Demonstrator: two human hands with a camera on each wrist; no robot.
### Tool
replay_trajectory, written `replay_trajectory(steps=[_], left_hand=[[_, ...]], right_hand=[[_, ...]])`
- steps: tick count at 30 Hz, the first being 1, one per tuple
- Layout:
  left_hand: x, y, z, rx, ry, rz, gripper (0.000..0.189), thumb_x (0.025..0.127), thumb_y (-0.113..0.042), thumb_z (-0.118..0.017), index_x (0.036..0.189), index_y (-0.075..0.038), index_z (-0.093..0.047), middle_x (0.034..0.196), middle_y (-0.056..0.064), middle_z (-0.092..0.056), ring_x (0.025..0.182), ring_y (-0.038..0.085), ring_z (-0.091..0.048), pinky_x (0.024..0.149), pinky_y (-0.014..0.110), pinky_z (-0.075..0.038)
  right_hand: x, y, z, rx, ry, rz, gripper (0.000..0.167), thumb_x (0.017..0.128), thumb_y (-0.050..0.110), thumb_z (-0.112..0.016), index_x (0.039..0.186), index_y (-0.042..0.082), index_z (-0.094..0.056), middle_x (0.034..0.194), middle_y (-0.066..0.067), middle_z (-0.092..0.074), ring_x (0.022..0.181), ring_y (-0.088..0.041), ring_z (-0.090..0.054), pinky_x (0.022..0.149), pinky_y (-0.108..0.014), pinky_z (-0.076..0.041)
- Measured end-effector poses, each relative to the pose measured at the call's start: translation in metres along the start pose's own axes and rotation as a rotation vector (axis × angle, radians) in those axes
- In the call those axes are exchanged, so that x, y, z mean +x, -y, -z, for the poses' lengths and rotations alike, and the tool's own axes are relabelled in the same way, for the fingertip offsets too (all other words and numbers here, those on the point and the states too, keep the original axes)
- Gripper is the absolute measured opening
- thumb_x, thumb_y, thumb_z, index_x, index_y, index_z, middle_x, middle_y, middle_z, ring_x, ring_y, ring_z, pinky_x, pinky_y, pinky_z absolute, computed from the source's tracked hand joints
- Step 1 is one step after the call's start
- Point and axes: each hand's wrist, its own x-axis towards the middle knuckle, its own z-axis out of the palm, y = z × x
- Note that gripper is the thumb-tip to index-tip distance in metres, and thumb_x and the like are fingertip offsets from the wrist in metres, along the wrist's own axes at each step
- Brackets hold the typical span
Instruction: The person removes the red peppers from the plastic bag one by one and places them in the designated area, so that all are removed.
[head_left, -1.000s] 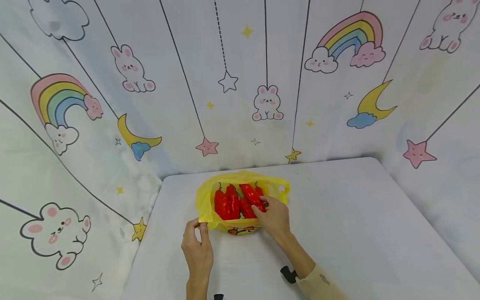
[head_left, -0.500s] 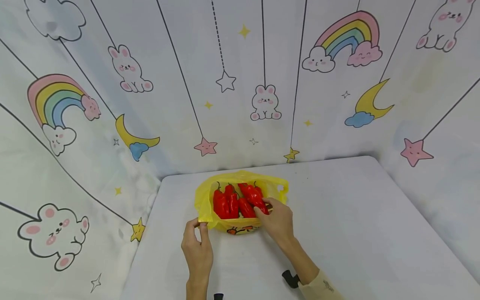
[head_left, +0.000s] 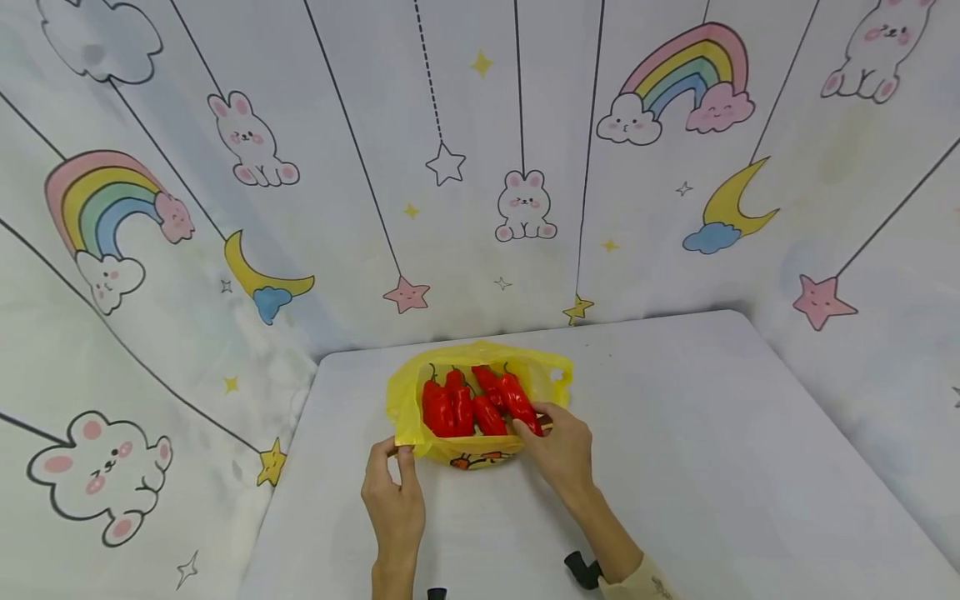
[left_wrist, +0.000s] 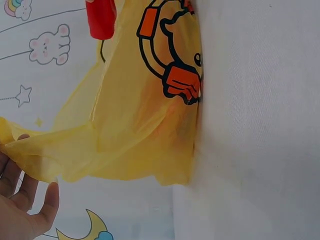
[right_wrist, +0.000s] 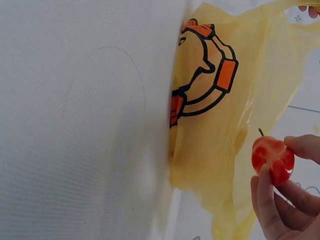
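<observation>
A yellow plastic bag (head_left: 427,447) with an orange-and-black print stands on the table, its mouth spread wide. Several red chili peppers (head_left: 452,408) lie inside, side by side, with stems pointing away from me. My left hand (head_left: 393,500) pinches the bag's near left corner between thumb and fingers; in the left wrist view the yellow film drapes over those fingers. At the near right of the mouth, my right hand (head_left: 561,450) grips one red chili pepper (head_left: 517,402) by its lower end, tilted. The right wrist view shows this pepper (right_wrist: 272,159) between thumb and fingertips.
The white table (head_left: 720,450) extends on both sides of the bag. A white backdrop (head_left: 480,283) with printed rabbits, stars and rainbows rises behind it. Black wrist-camera parts (head_left: 583,569) show beneath my forearms.
My right hand has shifted slightly right and towards me, bringing the held pepper with it. Another pepper behind it shows more now. The left hand keeps its pinch on the bag.
</observation>
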Motion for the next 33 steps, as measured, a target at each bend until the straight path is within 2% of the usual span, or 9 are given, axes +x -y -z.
replay_trajectory(steps=[4,12,19,24,33], left_hand=[[0.000,-0.001,-0.001,-0.009,0.012,0.014,0.012,0.104,-0.007,-0.064,0.113,-0.001,-0.067,0.105,0.005,-0.072,0.097,0.016,-0.066,0.086,0.012,-0.047],[0.001,-0.002,0.000,0.013,-0.004,-0.009,0.011,0.103,-0.005,-0.065,0.112,0.000,-0.067,0.104,0.005,-0.072,0.095,0.015,-0.066,0.085,0.009,-0.046],[0.000,-0.002,0.000,0.016,0.024,0.044,0.012,0.104,-0.008,-0.063,0.114,-0.001,-0.066,0.106,0.006,-0.072,0.098,0.017,-0.066,0.087,0.011,-0.047],[0.000,-0.001,-0.001,0.019,-0.002,0.001,0.010,0.103,-0.006,-0.064,0.110,0.000,-0.067,0.103,0.006,-0.072,0.095,0.016,-0.066,0.083,0.010,-0.046],[-0.001,-0.003,-0.001,0.014,0.018,0.016,0.011,0.104,-0.007,-0.063,0.112,0.001,-0.066,0.104,0.006,-0.072,0.096,0.017,-0.066,0.085,0.012,-0.047]], right_hand=[[-0.001,0.000,0.003,-0.010,-0.006,-0.023,0.037,0.084,0.028,-0.088,0.114,0.008,-0.078,0.093,-0.001,-0.077,0.077,-0.014,-0.067,0.064,-0.027,-0.057],[-0.004,0.000,0.011,-0.003,-0.033,-0.013,0.036,0.085,0.027,-0.088,0.114,0.007,-0.078,0.097,-0.003,-0.078,0.080,-0.014,-0.069,0.067,-0.029,-0.059],[-0.004,-0.003,0.016,-0.014,-0.067,-0.017,0.036,0.085,0.027,-0.088,0.113,0.008,-0.079,0.098,-0.003,-0.078,0.080,-0.015,-0.069,0.067,-0.029,-0.059],[-0.005,-0.007,0.020,-0.012,-0.074,-0.027,0.037,0.084,0.028,-0.090,0.113,0.008,-0.078,0.100,-0.003,-0.078,0.081,-0.016,-0.069,0.068,-0.029,-0.060],[-0.005,-0.017,0.030,-0.036,-0.127,-0.020,0.040,0.083,0.024,-0.091,0.114,0.004,-0.078,0.105,-0.009,-0.079,0.081,-0.020,-0.071,0.069,-0.037,-0.063]])
